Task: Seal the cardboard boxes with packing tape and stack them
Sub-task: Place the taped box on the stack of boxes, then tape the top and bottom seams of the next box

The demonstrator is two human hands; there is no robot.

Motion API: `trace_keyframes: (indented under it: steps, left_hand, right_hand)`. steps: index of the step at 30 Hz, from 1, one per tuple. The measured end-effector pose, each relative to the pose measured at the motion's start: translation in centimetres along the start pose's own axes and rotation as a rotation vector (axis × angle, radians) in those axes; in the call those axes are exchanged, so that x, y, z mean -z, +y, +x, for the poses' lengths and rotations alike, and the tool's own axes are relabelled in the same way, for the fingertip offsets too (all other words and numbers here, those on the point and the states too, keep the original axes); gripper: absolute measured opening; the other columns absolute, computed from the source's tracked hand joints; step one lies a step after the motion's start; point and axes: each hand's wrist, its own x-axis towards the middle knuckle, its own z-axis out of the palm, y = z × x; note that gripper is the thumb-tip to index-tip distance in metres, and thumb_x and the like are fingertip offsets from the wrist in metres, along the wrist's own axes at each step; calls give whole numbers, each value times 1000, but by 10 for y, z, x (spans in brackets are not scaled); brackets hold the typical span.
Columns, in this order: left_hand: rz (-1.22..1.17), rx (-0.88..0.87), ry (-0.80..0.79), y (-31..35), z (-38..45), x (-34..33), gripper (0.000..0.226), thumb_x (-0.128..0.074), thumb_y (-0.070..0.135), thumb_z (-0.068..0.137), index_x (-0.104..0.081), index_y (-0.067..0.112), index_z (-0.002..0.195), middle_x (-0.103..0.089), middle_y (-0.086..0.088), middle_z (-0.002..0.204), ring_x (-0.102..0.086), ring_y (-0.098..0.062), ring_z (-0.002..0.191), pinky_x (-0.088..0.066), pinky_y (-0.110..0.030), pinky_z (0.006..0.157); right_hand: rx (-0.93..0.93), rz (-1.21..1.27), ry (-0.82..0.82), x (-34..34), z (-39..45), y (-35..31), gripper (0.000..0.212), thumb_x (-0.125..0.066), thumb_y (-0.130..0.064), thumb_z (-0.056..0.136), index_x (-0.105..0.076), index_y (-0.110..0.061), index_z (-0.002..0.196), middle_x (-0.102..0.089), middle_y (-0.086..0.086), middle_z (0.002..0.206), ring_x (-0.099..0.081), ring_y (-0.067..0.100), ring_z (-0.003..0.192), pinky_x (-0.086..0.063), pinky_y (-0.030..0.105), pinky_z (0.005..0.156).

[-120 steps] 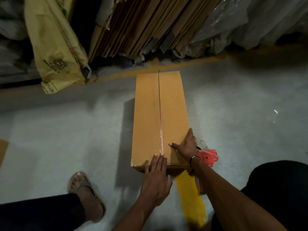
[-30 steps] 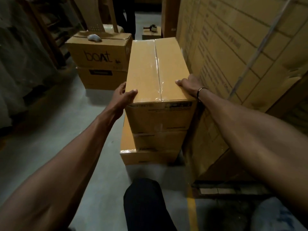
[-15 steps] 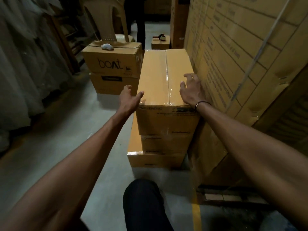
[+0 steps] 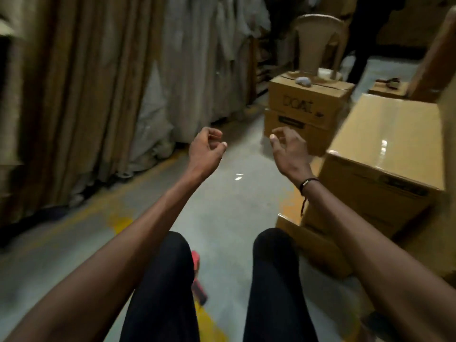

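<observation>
Both hands hang in the air, left hand (image 4: 206,149) and right hand (image 4: 288,149), fingers loosely curled and holding nothing. The taped box (image 4: 385,149) sits atop the stack (image 4: 320,245) at right, apart from the hands.

Taped box (image 4: 387,141) tops stack at right; printed boxes (image 4: 306,107) stacked farther left of it, chair (image 4: 320,40) behind them.

The near box (image 4: 385,144) on the right is brown cardboard, its top glossy under a strip of clear tape (image 4: 383,141) that catches the light. The far printed boxes (image 4: 306,107) are matt cardboard. The floor (image 4: 229,201) is smooth, slightly shiny concrete with worn yellow paint. Left, hanging sheets (image 4: 197,58) look like dull plastic or cloth. The far chair (image 4: 318,43) is beige moulded plastic.
</observation>
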Motion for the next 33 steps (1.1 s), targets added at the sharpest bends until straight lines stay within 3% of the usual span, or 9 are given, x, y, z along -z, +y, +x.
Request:
trace_keyframes:
  steps: [4, 8, 12, 14, 17, 21, 25, 29, 33]
  left_hand:
    - [31, 54, 197, -27, -33, 110, 17, -70, 8, 91, -64, 12, 106, -69, -1, 98, -65, -7, 84, -56, -28, 82]
    - [78, 109, 368, -51, -83, 207, 15, -69, 8, 91, -64, 12, 105, -69, -4, 99, -63, -3, 82, -52, -19, 75]
    - [142, 192, 517, -75, -135, 290, 15, -68, 11, 94, -63, 13, 108, -67, 2, 100, -59, 4, 78, -49, -11, 71]
    - [161, 227, 595, -83, -162, 321, 15, -68, 12, 94, -63, 15, 107, -65, 5, 100, -59, 3, 81, -49, -11, 71]
    - [196, 261, 710, -90, -206, 362, 15, -68, 11, 93, -63, 16, 106, -66, 2, 103, -60, -1, 84, -48, -14, 74]
    - [228, 350, 876, -92, -275, 408, 15, -67, 9, 93, -64, 13, 107, -64, 6, 96, -57, 8, 71, -48, -11, 68]
    - [292, 438, 1006, -89, -344, 451, 16, -66, 6, 91, -65, 11, 106, -67, 2, 100, -58, -1, 77, -49, -21, 73]
    - [346, 501, 1116, -85, -411, 493, 17, -67, 6, 93, -64, 8, 110, -65, 3, 99, -58, -4, 78, -45, -9, 65]
    - [347, 584, 1210, -91, -483, 539, 17, -67, 12, 96, -63, 12, 112, -62, 6, 103, -62, -13, 87, -50, -25, 75]
  right_hand:
    - [106, 149, -125, -74, -30, -80, 24, -56, -30, 101, -70, -14, 113, -69, 6, 109, -64, 15, 94, -54, 34, 86]
    - [217, 239, -280, -141, -71, -168, 22, -59, -28, 101, -71, -13, 110, -70, 4, 104, -63, 10, 89, -47, 15, 78]
    - [316, 356, -425, -203, -116, -250, 20, -60, -26, 100, -72, -11, 108, -71, 5, 102, -65, 12, 89, -53, 21, 78]
    - [358, 405, -490, -227, -141, -282, 22, -60, -27, 101, -72, -11, 110, -71, 5, 104, -65, 12, 91, -53, 21, 78]
    - [415, 467, -604, -253, -181, -323, 25, -58, -31, 101, -71, -13, 112, -71, 3, 107, -66, 13, 94, -56, 31, 82]
    - [483, 551, -754, -280, -237, -372, 25, -58, -33, 101, -71, -15, 110, -72, 1, 104, -66, 13, 94, -57, 36, 82]
    - [516, 631, -896, -299, -295, -420, 18, -61, -27, 100, -72, -13, 104, -73, 1, 98, -67, 14, 91, -56, 36, 83]
    - [591, 664, -1030, -315, -357, -469, 22, -60, -30, 101, -71, -13, 108, -73, 2, 98, -66, 17, 90, -54, 34, 79]
    - [619, 694, -1160, -328, -423, -518, 22, -60, -32, 101, -71, -15, 109, -70, -2, 103, -67, 18, 95, -55, 35, 82]
